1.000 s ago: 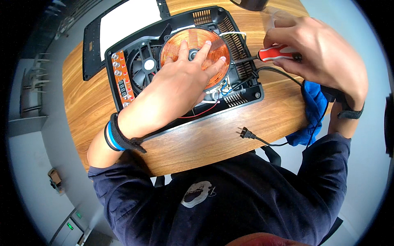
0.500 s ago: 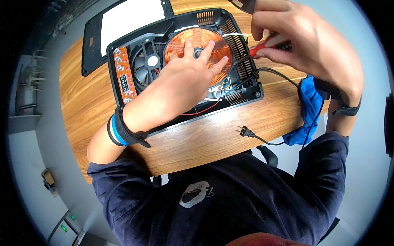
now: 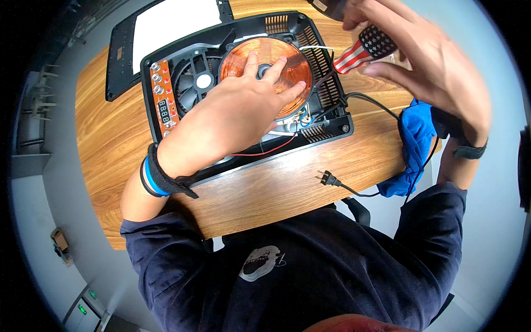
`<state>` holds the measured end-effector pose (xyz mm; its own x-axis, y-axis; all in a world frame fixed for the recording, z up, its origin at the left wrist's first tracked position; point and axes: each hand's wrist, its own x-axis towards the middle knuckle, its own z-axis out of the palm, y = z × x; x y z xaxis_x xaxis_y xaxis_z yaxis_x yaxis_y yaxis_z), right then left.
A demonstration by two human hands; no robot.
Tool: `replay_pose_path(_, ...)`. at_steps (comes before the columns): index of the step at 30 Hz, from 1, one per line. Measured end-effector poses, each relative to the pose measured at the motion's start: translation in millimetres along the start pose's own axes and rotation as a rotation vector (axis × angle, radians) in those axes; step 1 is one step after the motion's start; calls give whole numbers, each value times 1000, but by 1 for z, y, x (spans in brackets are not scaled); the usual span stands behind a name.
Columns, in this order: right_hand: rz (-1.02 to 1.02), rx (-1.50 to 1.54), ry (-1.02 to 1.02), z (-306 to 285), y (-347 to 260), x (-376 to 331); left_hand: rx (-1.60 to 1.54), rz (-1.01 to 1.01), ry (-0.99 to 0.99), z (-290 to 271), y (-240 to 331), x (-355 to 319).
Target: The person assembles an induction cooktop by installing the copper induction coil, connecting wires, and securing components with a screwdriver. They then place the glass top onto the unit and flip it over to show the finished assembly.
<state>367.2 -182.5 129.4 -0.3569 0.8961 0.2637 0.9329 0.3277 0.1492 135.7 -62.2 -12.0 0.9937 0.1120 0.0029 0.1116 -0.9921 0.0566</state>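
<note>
An induction cooker base (image 3: pixel 326 135) with its top off sits on the table, showing a round copper coil (image 3: pixel 235 58), a black fan (image 3: pixel 189 94) and an orange control board (image 3: pixel 161 88). My left hand (image 3: pixel 243 108) lies on the coil with its fingers spread. At the casing's right side, my right hand (image 3: pixel 426 61) loosely surrounds a screwdriver (image 3: pixel 357 57) with a stars-and-stripes handle. The thumb is below the handle and the fingers arch above it. Its thin shaft slants down toward the coil's right edge; the tip is hard to make out.
Behind the base lies a dark panel (image 3: pixel 123 55) with a white surface. A power cord runs from the base's right side; its plug (image 3: pixel 330 178) rests near the table's front edge. A blue cloth (image 3: pixel 417 130) is at the right edge of the wooden table (image 3: pixel 110 166).
My right hand has loosened and shifted its fingers around the screwdriver, so more of the handle shows. My left hand remains spread on the coil.
</note>
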Motion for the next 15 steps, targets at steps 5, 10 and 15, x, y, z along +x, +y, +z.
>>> replay_pose_path(5, 87, 25, -423, -31, 0, 12, -24, -16, -21, -3, 1, -2)
replay_pose_path(10, 97, 75, -261, -16, 2, 5, 29, 10, 29, 4, 0, -2)
replay_pose_path(15, 106, 165, -330, -12, 11, 9, 12, -3, 0, 3, 1, -1)
